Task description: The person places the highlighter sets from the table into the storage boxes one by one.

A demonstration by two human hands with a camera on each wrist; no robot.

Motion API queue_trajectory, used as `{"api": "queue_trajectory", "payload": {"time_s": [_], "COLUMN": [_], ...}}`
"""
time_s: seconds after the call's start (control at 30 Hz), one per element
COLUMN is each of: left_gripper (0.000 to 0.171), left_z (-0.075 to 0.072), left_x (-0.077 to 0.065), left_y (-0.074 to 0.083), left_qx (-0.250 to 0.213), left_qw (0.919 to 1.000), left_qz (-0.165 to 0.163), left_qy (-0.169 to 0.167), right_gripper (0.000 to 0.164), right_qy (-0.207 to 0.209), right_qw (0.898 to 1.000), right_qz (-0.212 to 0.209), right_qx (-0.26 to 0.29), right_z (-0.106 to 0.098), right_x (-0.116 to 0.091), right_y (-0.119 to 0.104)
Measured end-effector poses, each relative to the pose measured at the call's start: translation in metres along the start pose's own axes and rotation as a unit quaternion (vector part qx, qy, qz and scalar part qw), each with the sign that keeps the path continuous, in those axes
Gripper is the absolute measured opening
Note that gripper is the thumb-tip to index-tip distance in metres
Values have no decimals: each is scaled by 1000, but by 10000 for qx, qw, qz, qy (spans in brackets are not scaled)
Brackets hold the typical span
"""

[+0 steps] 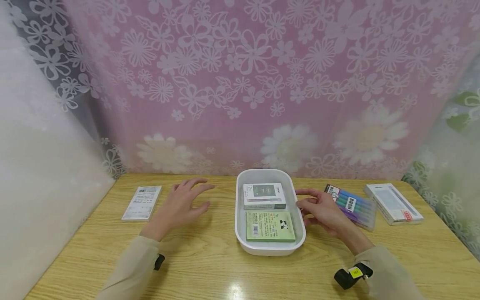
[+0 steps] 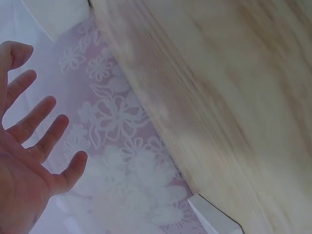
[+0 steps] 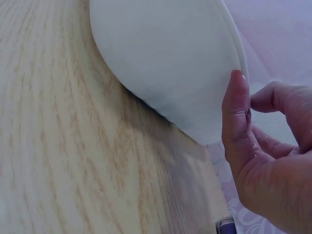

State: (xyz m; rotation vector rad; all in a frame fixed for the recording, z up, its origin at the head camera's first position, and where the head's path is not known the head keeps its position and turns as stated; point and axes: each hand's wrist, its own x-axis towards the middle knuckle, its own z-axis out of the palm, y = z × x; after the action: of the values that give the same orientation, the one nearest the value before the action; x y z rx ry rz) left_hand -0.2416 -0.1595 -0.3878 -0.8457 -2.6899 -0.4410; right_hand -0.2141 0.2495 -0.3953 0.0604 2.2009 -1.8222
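My right hand (image 1: 325, 212) is at the right side of a white plastic tub (image 1: 270, 251), pinching its rim between curled fingers. A digit lies against the tub's outer wall (image 3: 165, 53) in the right wrist view, with other fingertips at the rim. Inside the tub, a white box marked 12 (image 1: 264, 195) lies behind a green box with a panda picture (image 1: 271, 227). Off to the tub's left, my left hand (image 1: 183, 206) hovers over the table, fingers spread and loosely bent, holding nothing. The left wrist view shows the same empty palm (image 2: 19, 180).
Left of my left hand lies a flat white printed box (image 1: 141, 203). To the right are a clear pack of coloured pens (image 1: 352, 208) and a white box with a grey panel (image 1: 393, 203). A flowered pink curtain (image 1: 232, 83) hangs behind the wooden table (image 1: 202, 266).
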Motion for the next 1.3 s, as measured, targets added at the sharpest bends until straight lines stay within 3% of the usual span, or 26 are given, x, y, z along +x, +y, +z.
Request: {"api": "queue_trajectory", "payload": {"time_s": [0.3, 0.5, 0.67, 1.03, 1.3], "left_gripper": [49, 60, 71, 82, 85], "left_z": [-7, -9, -12, -18, -16], "left_x": [-12, -20, -26, -34, -40], "left_y": [-12, -23, -32, -58, -80], "left_qx": [305, 550, 691, 671, 324], "left_qw": [9993, 9951, 9853, 9632, 9476], "left_qz": [-224, -800, -1419, -2278, -2606], "left_qy": [45, -212, -659, -1257, -1821], "right_gripper": [54, 55, 56, 56, 58], "right_qy": [66, 59, 46, 117, 35], "right_qw": [10000, 10000, 10000, 9999, 9999], "right_qz": [30, 17, 15, 63, 54], "right_qx": [56, 71, 52, 75, 144], "right_z": [1, 3, 3, 3, 3], "right_x": [-1, -1, -1, 0, -2], "right_y": [2, 0, -2, -2, -2]}}
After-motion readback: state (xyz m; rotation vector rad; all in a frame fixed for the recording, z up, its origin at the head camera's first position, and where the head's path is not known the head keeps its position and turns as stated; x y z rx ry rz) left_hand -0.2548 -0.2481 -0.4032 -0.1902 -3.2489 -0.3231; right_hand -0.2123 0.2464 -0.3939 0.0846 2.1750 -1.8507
